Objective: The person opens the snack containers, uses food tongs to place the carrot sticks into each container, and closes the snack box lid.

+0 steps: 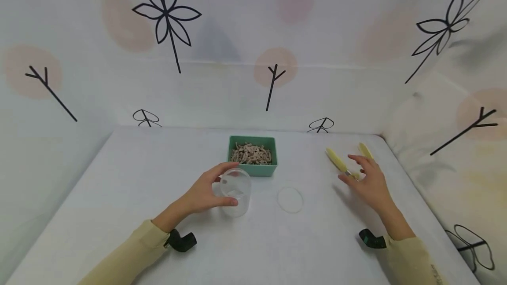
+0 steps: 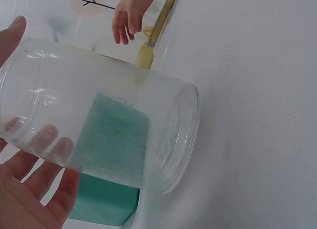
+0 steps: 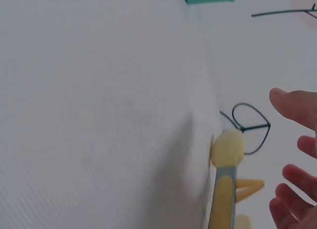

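Note:
My left hand (image 1: 202,193) holds a clear plastic cup (image 1: 236,190) from its left side, thumb in front and fingers behind. In the left wrist view the transparent cup (image 2: 99,115) looks empty, its base close to the white tabletop. Just behind it is a green rectangular box (image 1: 257,170) with many small grey-brown pieces (image 1: 252,154) inside. At the right, my right hand (image 1: 372,186) is over the near end of yellow-and-metal tongs (image 1: 336,159), its fingers spread and loosely bent. The right wrist view shows a gap between those fingers and the tongs (image 3: 228,148).
A clear round lid (image 1: 290,200) lies flat on the white table (image 1: 277,245), between the cup and the right hand. Pale walls (image 1: 222,91) with plant drawings enclose the back and sides.

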The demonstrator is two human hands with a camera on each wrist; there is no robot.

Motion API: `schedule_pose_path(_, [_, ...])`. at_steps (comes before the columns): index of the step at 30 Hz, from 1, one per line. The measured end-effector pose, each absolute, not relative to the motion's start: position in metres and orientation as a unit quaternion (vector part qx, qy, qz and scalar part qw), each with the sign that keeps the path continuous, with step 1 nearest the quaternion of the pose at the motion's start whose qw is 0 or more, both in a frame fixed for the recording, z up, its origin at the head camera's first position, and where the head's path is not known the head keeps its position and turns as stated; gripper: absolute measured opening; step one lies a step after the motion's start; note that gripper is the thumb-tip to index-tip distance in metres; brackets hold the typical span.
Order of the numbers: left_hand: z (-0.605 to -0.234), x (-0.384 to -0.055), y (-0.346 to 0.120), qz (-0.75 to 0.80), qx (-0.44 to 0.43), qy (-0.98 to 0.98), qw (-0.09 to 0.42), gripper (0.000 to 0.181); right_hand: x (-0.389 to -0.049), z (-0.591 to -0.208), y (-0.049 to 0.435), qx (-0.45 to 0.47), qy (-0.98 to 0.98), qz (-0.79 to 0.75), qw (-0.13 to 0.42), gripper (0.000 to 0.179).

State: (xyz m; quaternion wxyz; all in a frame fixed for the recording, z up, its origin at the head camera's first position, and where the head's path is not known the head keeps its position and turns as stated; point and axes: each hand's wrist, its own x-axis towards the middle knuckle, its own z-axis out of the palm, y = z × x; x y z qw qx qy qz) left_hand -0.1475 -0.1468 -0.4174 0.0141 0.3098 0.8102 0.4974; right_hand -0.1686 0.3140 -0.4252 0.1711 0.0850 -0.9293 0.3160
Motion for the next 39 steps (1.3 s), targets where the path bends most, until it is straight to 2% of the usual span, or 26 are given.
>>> schedule_pose_path(4, [-0.415, -0.148, -0.144, 0.498, 0.309, 0.81, 0.016, 0.083, -0.177, -0.427, 0.338, 0.016, -0.935, 0.314, 0.165, 0.075])
schedule_pose_path(8, [-0.413, -0.147, -0.142, 0.498, 0.305, 0.811, 0.023, 0.081, -0.186, -0.432, 0.353, -0.038, -0.946, 0.299, 0.12, 0.093])
schedule_pose_path(13, [-0.414, -0.148, -0.141, 0.503, 0.305, 0.808, 0.026, 0.074, -0.191, -0.445, 0.359, -0.069, -0.949, 0.301, 0.065, 0.105])
schedule_pose_path(16, [-0.416, -0.149, -0.14, 0.506, 0.306, 0.806, 0.025, 0.073, -0.191, -0.451, 0.358, -0.086, -0.946, 0.308, 0.052, 0.107])
schedule_pose_path(26, [-0.42, -0.147, -0.141, 0.522, 0.288, 0.802, 0.038, 0.074, -0.193, -0.455, 0.352, -0.077, -0.956, 0.274, 0.071, 0.104])
schedule_pose_path(39, [-0.421, -0.147, -0.143, 0.513, 0.291, 0.806, 0.037, 0.076, -0.189, -0.436, 0.346, -0.033, -0.953, 0.29, 0.08, 0.101])
